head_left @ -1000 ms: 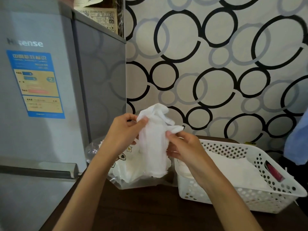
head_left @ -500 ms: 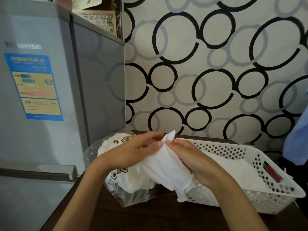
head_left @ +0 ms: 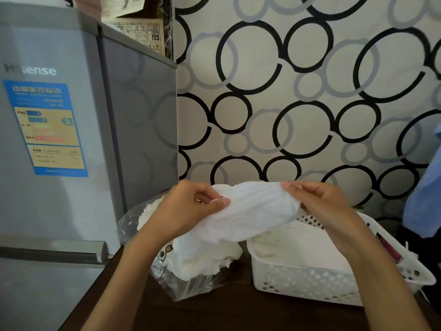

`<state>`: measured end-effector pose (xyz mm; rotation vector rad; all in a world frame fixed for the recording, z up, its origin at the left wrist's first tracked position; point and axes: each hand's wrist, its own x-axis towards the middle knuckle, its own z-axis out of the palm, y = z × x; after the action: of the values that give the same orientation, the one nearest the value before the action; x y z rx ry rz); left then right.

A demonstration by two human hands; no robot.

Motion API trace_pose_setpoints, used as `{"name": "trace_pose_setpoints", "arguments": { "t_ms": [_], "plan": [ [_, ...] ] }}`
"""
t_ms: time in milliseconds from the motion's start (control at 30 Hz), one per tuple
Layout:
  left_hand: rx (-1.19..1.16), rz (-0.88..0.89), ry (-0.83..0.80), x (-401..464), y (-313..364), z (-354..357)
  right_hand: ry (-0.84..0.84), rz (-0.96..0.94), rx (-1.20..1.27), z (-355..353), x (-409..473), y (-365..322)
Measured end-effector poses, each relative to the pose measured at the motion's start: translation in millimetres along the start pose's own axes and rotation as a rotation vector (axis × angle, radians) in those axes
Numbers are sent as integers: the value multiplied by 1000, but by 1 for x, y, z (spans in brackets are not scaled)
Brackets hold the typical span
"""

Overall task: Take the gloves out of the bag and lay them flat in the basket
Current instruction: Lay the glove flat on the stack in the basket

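Note:
A white knitted glove [head_left: 253, 211] is stretched sideways in the air between my hands. My left hand [head_left: 191, 209] pinches its left end, and my right hand [head_left: 319, 206] grips its right end. Below it a clear plastic bag [head_left: 188, 285] with a cartoon print sits on the dark table, stuffed with more white gloves [head_left: 205, 254]. To the right stands a white perforated basket [head_left: 300, 283] with white gloves lying flat inside it [head_left: 303, 249]. The held glove hangs over the gap between bag and basket.
A grey fridge [head_left: 59, 151] stands close on the left, touching the table's left side. Patterned wall with black and grey circles behind. A red item [head_left: 389, 249] lies at the basket's right end. Blue cloth [head_left: 424, 199] hangs at the far right edge.
The glove hung bunched and upright, then drooped over the basket's corner. Now both hands have spread apart and pulled it out flat sideways, moving it slightly rightward.

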<state>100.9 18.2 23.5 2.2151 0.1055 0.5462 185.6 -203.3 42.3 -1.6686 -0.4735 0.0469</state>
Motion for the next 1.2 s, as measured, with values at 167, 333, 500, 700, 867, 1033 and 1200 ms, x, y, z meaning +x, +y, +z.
{"name": "trace_pose_setpoints", "arguments": {
  "t_ms": [167,333,500,700,867,1033,1200],
  "plan": [
    [139,-52,52,-2,4,3,126,-200,-93,2,-1,-6],
    [-169,112,-83,-6,26,13,-94,-340,-185,16,-9,-11],
    [-291,118,-390,-11,31,27,-106,-412,-165,25,-15,-17],
    [-235,107,-208,-6,20,18,-154,-62,-145,-9,-8,-11],
    [-205,100,-335,-9,22,20,-210,51,-100,-22,-4,-4],
    [-296,101,-385,-11,30,31,-146,-68,176,-9,-3,-6],
    [-300,43,-260,-6,29,39,298,-427,-178,7,2,-1]
  ]
}}
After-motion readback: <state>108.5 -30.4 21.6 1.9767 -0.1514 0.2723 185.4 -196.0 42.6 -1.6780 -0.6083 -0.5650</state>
